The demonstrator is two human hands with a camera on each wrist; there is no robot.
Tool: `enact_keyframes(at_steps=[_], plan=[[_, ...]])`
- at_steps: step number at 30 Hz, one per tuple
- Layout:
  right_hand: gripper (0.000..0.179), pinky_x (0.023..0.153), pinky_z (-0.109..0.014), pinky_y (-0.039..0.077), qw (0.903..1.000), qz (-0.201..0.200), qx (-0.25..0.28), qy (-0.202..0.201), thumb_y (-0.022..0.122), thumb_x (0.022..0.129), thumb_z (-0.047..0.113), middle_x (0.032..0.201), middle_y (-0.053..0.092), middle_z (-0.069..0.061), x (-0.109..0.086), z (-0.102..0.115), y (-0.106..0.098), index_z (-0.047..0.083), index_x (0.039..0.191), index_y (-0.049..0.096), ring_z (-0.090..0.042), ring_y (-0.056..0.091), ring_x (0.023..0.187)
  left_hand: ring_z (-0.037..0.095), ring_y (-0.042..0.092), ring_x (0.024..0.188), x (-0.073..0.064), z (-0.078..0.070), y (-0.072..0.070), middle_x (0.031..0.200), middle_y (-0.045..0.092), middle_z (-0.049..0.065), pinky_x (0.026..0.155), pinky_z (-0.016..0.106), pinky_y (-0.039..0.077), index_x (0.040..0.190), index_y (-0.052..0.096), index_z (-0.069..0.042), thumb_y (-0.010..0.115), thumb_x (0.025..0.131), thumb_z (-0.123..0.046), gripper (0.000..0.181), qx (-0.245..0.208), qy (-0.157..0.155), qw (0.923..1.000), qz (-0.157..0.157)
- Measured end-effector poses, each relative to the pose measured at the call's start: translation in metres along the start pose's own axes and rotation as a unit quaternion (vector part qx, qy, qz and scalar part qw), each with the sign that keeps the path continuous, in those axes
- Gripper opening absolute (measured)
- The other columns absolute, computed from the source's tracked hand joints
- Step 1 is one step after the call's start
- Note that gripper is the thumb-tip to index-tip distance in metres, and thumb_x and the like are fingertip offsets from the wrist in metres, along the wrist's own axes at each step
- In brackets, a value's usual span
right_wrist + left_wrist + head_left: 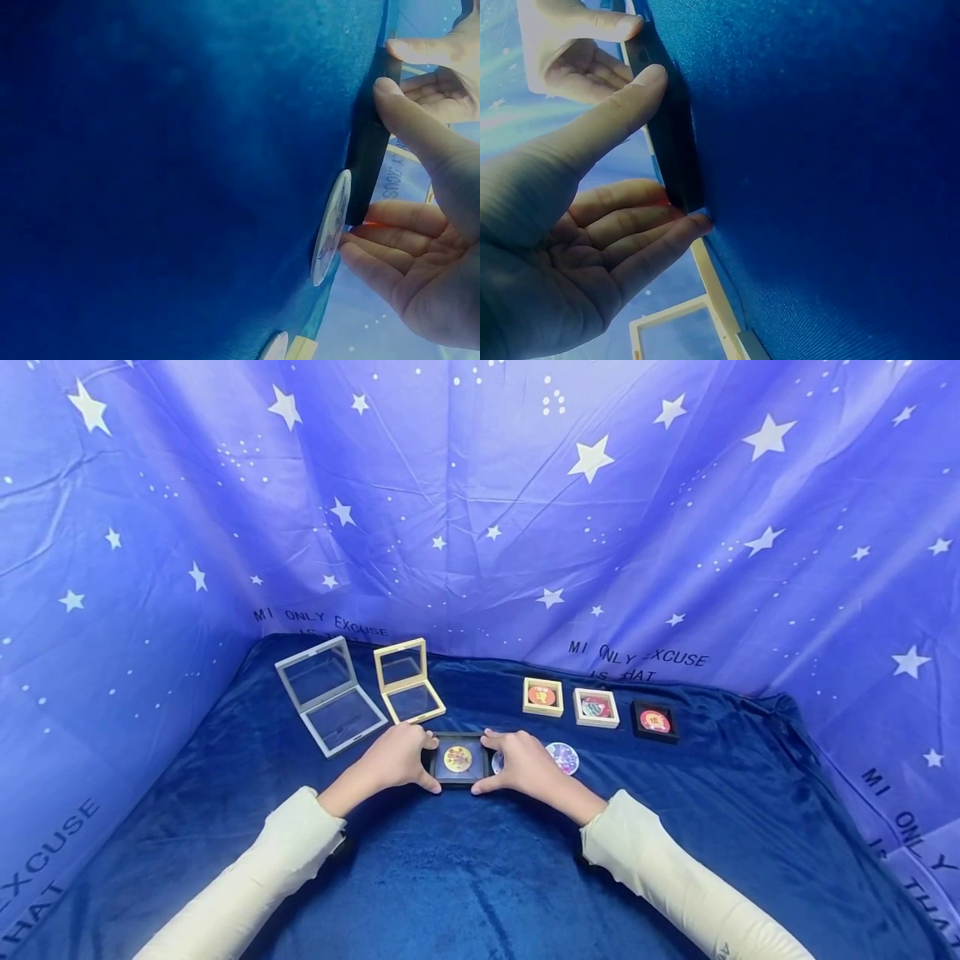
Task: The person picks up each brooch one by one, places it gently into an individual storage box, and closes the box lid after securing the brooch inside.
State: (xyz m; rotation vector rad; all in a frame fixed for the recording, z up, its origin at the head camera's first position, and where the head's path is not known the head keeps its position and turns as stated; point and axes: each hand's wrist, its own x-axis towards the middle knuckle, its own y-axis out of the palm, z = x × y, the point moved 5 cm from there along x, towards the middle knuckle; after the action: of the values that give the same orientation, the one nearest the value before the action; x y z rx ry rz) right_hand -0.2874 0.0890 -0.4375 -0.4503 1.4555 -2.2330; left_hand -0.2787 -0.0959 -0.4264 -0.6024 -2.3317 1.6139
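A black square display case (479, 771) lies on the blue cloth, a round yellow badge (457, 759) showing behind its clear window. My left hand (396, 757) grips the case's left side, thumb at the near edge and fingers at the far edge. On the opposite side my right hand (527, 766) holds it the same way. In the right wrist view, a round badge (331, 229) is close by that hand's fingertips. Another round patterned badge (564, 758) sits beyond the right hand, which partly covers it in the head view.
Behind the left hand stand a large grey display case (327, 697) and a smaller light yellow one (408, 683), both with lids raised. Back right are closed cases: yellow (543, 697), pale (596, 708) and black (655, 722), each with a badge. A starry curtain (465, 485) surrounds the blue cloth (450, 877).
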Motion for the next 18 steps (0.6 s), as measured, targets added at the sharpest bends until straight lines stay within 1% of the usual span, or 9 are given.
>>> enact_keyframes(at_steps=[3, 6, 9, 11, 14, 16, 18], plan=[[0.086, 0.095, -0.043, 0.055, 0.9999, 0.011, -0.002, 0.002, 0.093, 0.067, 0.048, 0.143, 0.06, -0.017, 0.001, 0.001, -0.001, 0.001, 0.134, 0.065, -0.033, 0.063, 0.127, 0.034, 0.067, 0.119, 0.0, 0.0, -0.001, 0.125, 0.072, 0.02, 0.099, 0.044, 0.055, 0.121, 0.073, 0.001, 0.096, 0.067, -0.036, 0.069, -0.001, -0.003, 1.0, 0.002], [0.086, 0.101, -0.045, 0.053, 0.9998, 0.022, -0.002, 0.001, 0.093, 0.068, 0.048, 0.142, 0.06, -0.019, 0.002, 0.003, -0.005, 0.0, 0.133, 0.065, -0.035, 0.06, 0.131, 0.034, 0.067, 0.12, 0.0, -0.001, -0.001, 0.126, 0.071, 0.02, 0.099, 0.044, 0.055, 0.121, 0.073, 0.001, 0.096, 0.067, -0.036, 0.07, -0.004, -0.006, 1.0, 0.003], [0.079, 0.101, -0.045, 0.054, 0.9996, 0.026, 0.011, 0.003, 0.091, 0.072, 0.046, 0.138, 0.063, -0.021, 0.004, 0.004, -0.009, -0.002, 0.13, 0.067, -0.035, 0.062, 0.128, 0.034, 0.066, 0.121, 0.0, -0.002, -0.001, 0.127, 0.07, 0.019, 0.1, 0.044, 0.054, 0.122, 0.073, 0.0, 0.096, 0.068, -0.036, 0.07, -0.011, -0.012, 0.9999, 0.006], [0.07, 0.095, -0.044, 0.056, 0.9993, 0.023, 0.029, 0.005, 0.088, 0.077, 0.043, 0.133, 0.067, -0.021, 0.004, 0.005, -0.012, -0.002, 0.128, 0.069, -0.032, 0.068, 0.118, 0.034, 0.066, 0.121, 0.0, -0.001, -0.001, 0.127, 0.07, 0.019, 0.1, 0.044, 0.055, 0.122, 0.073, 0.0, 0.096, 0.068, -0.037, 0.07, -0.012, -0.015, 0.9998, 0.006], [0.054, 0.092, -0.043, 0.058, 0.9982, 0.003, 0.057, 0.016, 0.083, 0.085, 0.034, 0.124, 0.072, -0.018, 0.005, 0.004, -0.017, -0.001, 0.125, 0.071, -0.027, 0.073, 0.107, 0.034, 0.066, 0.121, -0.001, -0.001, -0.001, 0.127, 0.07, 0.019, 0.099, 0.044, 0.055, 0.122, 0.073, 0.0, 0.096, 0.068, -0.037, 0.07, -0.016, -0.022, 0.9996, 0.008], [0.045, 0.088, -0.042, 0.059, 0.9962, -0.016, 0.08, 0.031, 0.081, 0.088, 0.027, 0.115, 0.076, -0.016, 0.005, 0.004, -0.019, -0.002, 0.122, 0.072, -0.025, 0.074, 0.098, 0.034, 0.065, 0.122, -0.002, -0.002, -0.002, 0.128, 0.07, 0.019, 0.1, 0.045, 0.055, 0.122, 0.073, 0.001, 0.096, 0.068, -0.036, 0.07, -0.018, -0.023, 0.9995, 0.008], [0.039, 0.084, -0.041, 0.06, 0.9929, -0.035, 0.1, 0.054, 0.079, 0.089, 0.022, 0.104, 0.078, -0.014, 0.005, 0.003, -0.021, -0.002, 0.119, 0.073, -0.023, 0.075, 0.093, 0.035, 0.065, 0.123, -0.003, -0.002, -0.002, 0.128, 0.07, 0.019, 0.1, 0.045, 0.054, 0.122, 0.073, 0.001, 0.096, 0.067, -0.036, 0.07, -0.019, -0.024, 0.9995, 0.006]])
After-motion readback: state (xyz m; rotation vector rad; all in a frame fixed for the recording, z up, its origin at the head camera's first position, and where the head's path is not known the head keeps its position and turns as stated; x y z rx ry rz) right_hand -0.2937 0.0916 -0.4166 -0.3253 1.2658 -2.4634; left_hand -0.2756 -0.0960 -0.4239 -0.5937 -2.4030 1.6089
